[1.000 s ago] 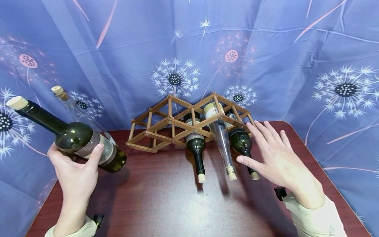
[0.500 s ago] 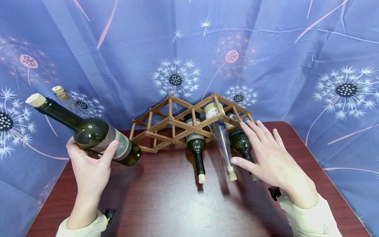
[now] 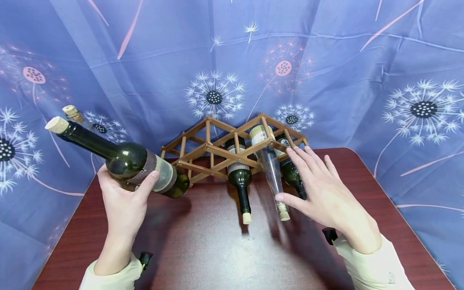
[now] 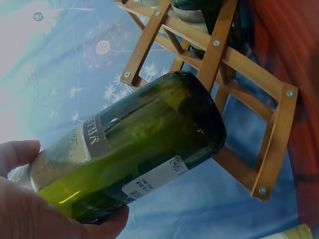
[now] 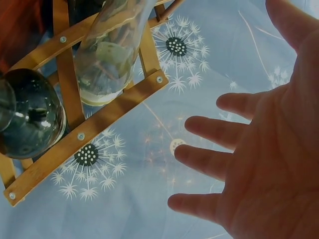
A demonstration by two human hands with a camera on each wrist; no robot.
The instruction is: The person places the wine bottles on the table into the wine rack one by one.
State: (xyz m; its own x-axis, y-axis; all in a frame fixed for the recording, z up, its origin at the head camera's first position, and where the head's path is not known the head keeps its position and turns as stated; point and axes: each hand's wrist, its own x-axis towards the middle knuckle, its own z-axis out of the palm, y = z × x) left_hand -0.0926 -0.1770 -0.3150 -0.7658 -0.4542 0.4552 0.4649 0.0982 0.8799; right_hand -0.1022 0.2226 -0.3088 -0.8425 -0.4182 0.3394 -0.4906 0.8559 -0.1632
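Observation:
My left hand (image 3: 125, 205) grips a dark green corked wine bottle (image 3: 128, 161) around its body, thumb over the label. The bottle is tilted, cork up to the left, base toward the left end of the wooden wine rack (image 3: 197, 153). In the left wrist view the bottle's base (image 4: 194, 117) appears in front of the rack. My right hand (image 3: 326, 189) has its fingers spread near the rack's right side and holds nothing. Three bottles lie in the rack, necks toward me: a dark green bottle (image 3: 240, 177), a clear glass bottle (image 3: 270, 169) and another dark bottle (image 3: 291, 171), partly hidden by the right hand.
Behind the held bottle stands another corked bottle (image 3: 74, 113), mostly hidden. The rack rests on a reddish-brown table (image 3: 224, 245). A blue cloth (image 3: 156, 80) with dandelion prints hangs behind and at both sides.
My left hand has carried the bottle to the right, bringing its base up to the rack's left end. My right hand has shifted slightly left. The bottles in the rack have not moved.

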